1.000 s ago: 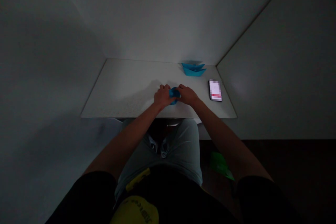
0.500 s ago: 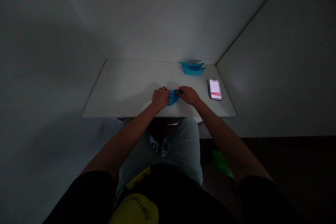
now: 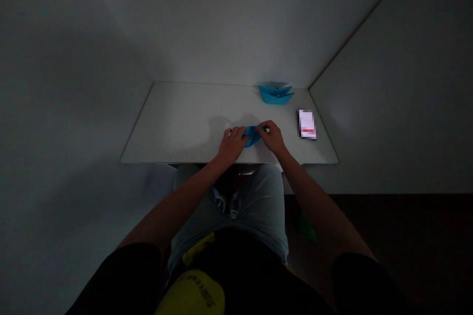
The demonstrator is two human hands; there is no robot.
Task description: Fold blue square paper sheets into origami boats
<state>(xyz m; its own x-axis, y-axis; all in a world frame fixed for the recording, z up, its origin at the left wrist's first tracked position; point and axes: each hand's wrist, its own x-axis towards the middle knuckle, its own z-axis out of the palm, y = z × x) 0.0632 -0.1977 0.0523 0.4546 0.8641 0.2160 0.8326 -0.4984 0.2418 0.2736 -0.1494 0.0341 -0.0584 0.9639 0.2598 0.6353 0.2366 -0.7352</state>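
Between my hands, over the front part of the white table, is a folded blue paper boat (image 3: 253,137). My left hand (image 3: 232,143) is closed on its left end, thumb on the near side. At the right end, my right hand (image 3: 271,136) pinches the paper between thumb and fingers. The fingers cover both tips of this boat. A second blue paper boat (image 3: 276,95) stands upright by the back wall, touched by neither hand.
A phone (image 3: 307,124) with a lit, blurred screen lies at the right of the white table (image 3: 177,118). Walls border the table at the back, left and right. Something green (image 3: 308,229) is on the dark floor at lower right.
The view has shifted slightly. My fingers have changed position a little on the paper boat, and both hands still hold it. The other boat and the phone stay in place.
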